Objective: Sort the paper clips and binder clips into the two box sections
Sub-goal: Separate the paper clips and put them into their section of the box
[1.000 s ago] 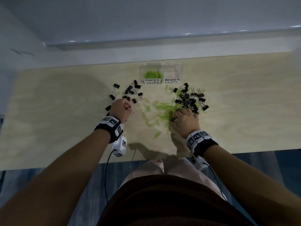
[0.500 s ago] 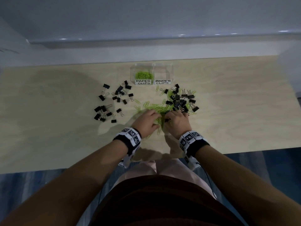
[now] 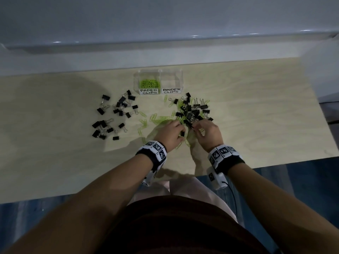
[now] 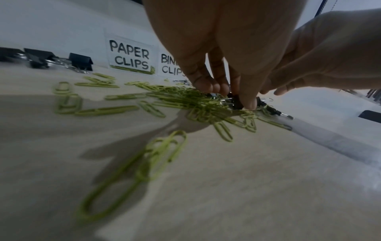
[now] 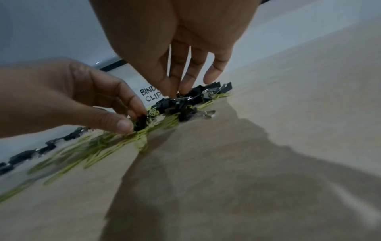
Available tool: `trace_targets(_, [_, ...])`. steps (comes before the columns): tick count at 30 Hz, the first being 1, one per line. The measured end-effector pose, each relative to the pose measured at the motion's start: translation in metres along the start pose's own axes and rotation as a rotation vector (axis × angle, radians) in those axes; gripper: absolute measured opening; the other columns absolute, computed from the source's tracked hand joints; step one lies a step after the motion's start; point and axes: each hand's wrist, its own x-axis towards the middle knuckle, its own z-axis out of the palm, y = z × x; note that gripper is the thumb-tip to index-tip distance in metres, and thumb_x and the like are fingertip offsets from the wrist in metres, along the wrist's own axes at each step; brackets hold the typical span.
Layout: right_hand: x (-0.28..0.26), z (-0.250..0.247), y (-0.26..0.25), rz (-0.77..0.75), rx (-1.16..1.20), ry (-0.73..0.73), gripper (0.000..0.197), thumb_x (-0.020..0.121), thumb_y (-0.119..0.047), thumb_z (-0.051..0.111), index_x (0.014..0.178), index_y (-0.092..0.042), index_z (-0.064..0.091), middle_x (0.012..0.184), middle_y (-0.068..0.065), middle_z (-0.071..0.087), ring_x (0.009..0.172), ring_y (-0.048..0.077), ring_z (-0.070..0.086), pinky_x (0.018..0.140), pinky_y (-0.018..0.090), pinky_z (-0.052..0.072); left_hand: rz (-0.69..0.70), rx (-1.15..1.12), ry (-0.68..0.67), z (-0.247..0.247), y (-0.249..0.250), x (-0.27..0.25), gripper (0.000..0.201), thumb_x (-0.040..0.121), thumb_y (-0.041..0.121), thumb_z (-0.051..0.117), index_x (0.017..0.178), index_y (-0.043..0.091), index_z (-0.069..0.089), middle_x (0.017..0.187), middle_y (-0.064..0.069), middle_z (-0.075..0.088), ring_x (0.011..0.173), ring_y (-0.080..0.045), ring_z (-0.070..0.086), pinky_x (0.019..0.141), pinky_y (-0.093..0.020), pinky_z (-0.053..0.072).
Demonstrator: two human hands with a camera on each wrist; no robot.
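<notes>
A clear two-section box [image 3: 180, 77] stands at the back of the table. Its "PAPER CLIPS" section [image 3: 149, 83] holds green paper clips; the "BINDER CLIPS" section [image 3: 171, 80] looks bare. A mixed heap of black binder clips [image 3: 192, 110] and green paper clips [image 3: 161, 119] lies in front of it. My left hand [image 3: 180, 132] pinches one black binder clip [image 4: 235, 101] between thumb and fingers at the heap's near edge. My right hand [image 5: 174, 93], close beside it, pinches thumb and forefinger on a binder clip [image 5: 181, 99] on top of the heap.
A separate group of black binder clips [image 3: 113, 116] lies spread on the left of the wooden table [image 3: 55, 153]. Loose paper clips [image 4: 123, 171] lie near my left wrist. A pale wall runs behind the box. The table's front edge is just behind my wrists.
My left hand has come from the left binder clip group to the middle heap and taken up a black binder clip. My right hand stayed at the heap, shifting slightly forward.
</notes>
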Motion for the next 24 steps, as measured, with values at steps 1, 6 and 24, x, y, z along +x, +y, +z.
trace_targets(1, [0.001, 0.000, 0.003, 0.000, -0.015, -0.022, 0.016, 0.074, -0.002, 0.063, 0.086, -0.011, 0.068, 0.085, 0.003, 0.067, 0.078, 0.023, 0.061, 0.071, 0.036, 0.053, 0.004, 0.011, 0.000, 0.001, 0.002, 0.002, 0.027, 0.087, 0.024, 0.063, 0.109, 0.009, 0.060, 0.111, -0.006, 0.054, 0.106, -0.023, 0.047, 0.082, -0.032, 0.042])
trace_targets(6, [0.005, 0.005, 0.003, 0.001, -0.140, -0.164, 0.017, 0.070, -0.004, 0.065, 0.086, -0.005, 0.069, 0.088, 0.010, 0.063, 0.077, 0.030, 0.060, 0.065, 0.040, 0.053, -0.017, 0.035, -0.032, 0.004, 0.009, 0.009, 0.019, 0.087, 0.021, 0.062, 0.102, 0.009, 0.059, 0.107, -0.006, 0.055, 0.106, -0.024, 0.046, 0.086, -0.034, 0.042])
trace_targets(24, [0.019, -0.038, 0.037, 0.181, -0.053, 0.071, 0.013, 0.084, -0.006, 0.059, 0.093, -0.003, 0.067, 0.093, 0.014, 0.064, 0.078, 0.027, 0.061, 0.071, 0.037, 0.054, -0.429, -0.089, 0.453, -0.080, -0.105, -0.006, 0.012, 0.085, 0.011, 0.056, 0.093, 0.006, 0.063, 0.097, -0.016, 0.063, 0.089, -0.032, 0.060, 0.082, -0.043, 0.051])
